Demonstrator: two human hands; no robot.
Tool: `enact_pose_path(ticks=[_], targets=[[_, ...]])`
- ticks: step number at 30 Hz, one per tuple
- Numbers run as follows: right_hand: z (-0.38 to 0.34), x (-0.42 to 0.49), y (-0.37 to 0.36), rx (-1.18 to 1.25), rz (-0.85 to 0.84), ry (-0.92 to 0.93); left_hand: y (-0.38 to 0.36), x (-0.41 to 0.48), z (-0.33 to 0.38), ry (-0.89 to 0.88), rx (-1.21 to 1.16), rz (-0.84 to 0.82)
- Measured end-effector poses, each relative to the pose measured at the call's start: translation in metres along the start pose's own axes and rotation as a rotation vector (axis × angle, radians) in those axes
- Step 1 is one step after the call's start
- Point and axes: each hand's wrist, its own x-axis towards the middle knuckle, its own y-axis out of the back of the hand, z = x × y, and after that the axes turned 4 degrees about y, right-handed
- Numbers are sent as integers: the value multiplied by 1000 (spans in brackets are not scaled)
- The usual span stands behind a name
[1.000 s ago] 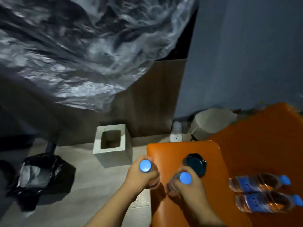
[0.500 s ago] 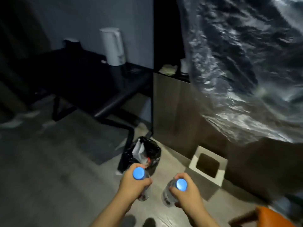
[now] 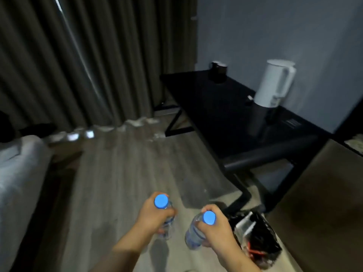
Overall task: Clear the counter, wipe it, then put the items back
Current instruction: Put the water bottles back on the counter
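While you stand over the wooden floor [image 3: 127, 163], each of your hands carries one blue-capped water bottle. Your left hand [image 3: 151, 214] has its fingers curled tightly round the upper part of the left bottle [image 3: 168, 226], just under the top, and this bottle hangs about upright in the air. Your right hand [image 3: 218, 228] is wrapped in the same way round the right bottle [image 3: 193, 234], whose top points up toward you and whose clear body leans a little to the left below the fingers. The two bottles are near each other but do not touch. Both are above the floor, well apart from the black table [image 3: 225, 107], which stands ahead and to your right against the grey wall [image 3: 255, 36]. On this table a white kettle [image 3: 275, 85] stands upright near the wall, and a dark cup [image 3: 218, 72] sits at the far end. Just beside your right hand, lower down, is a small bin [image 3: 259, 238] lined with a black bag; something red lies in it, but I cannot tell what. Dark curtains [image 3: 78, 65] hang on the left, and a pale bed edge [image 3: 17, 173] shows at the far left. A brown cabinet side [image 3: 324, 193] fills the lower right.
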Motion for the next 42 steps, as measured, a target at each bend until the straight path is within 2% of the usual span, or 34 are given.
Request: enact_pose_path(ticks=[12,17,26,30,42], targets=[[-114,189,-54,-92,-155,175,29,153,114,-70,-101,174],[-161,261,-90,-85,-194,173,58,219,157,-89,-137,216],[-247,393,-180,-4,-129,146,124,372,256,-176,-65,133],[-280,449,-209,20,-35,171,147,429,301,-233,21,114],[-364,615,-214,1,75,232,129,605,406,-285,144,57]])
